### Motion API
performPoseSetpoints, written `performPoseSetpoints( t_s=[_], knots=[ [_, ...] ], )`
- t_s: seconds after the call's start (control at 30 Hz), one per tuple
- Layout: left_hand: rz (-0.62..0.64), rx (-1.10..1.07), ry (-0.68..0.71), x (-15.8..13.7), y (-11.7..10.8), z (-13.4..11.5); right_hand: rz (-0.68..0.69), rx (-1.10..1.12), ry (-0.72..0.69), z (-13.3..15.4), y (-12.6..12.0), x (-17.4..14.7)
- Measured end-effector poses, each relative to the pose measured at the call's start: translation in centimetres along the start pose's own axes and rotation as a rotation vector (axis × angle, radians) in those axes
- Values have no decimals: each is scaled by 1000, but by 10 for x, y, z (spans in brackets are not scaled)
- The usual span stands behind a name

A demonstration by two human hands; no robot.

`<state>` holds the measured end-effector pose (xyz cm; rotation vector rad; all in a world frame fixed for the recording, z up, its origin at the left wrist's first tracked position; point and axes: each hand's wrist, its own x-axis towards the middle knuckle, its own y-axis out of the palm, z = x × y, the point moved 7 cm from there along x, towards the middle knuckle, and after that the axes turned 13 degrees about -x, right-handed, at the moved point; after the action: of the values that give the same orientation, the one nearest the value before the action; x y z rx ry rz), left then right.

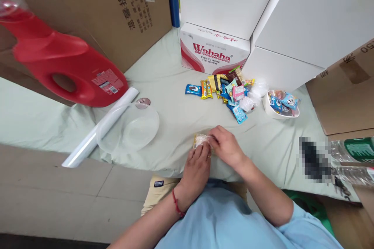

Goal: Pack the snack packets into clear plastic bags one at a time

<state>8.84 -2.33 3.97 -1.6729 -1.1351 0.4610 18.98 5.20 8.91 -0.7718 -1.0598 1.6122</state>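
Note:
A small yellow snack packet [201, 139] with clear, crinkled plastic over it lies on the cloth near the front edge. My left hand [197, 163] holds it down, fingers close together on its near side and hiding part of it. Thumb and fingers of my right hand [226, 146] pinch the plastic at the packet's right edge. Beyond my hands lies a pile of colourful wrapped snacks [216, 83], with crumpled clear plastic [247, 103] at its right side. A white tub [280, 115] beside the pile holds more snack packets.
On the left are a clear round plastic container [128, 130], a white roll [101, 126], a round pinkish tin [143, 102] and a large red jug [70, 62]. A Wahaba-lettered carton [214, 50] stands behind the snacks. Plastic bottles [352, 150] lie at far right.

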Motion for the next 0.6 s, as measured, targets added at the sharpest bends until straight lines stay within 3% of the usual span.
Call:
performPoseSetpoints(
  t_s=[0.13, 0.3, 0.47, 0.6],
  knots=[
    [-95, -274, 30, -22, -11, 14, 83, -237, -80, 36, 33, 14],
    [-292, -375, 37, -61, -42, 47, 69, -362, -153, 51, 41, -6],
    [-409, -329, -10, -60, -60, 67, 76, -380, -128, 44, 40, -16],
    [-462, -313, -15, -42, -66, 73, -96, -161, -87, 17, 15, -22]
  ],
)
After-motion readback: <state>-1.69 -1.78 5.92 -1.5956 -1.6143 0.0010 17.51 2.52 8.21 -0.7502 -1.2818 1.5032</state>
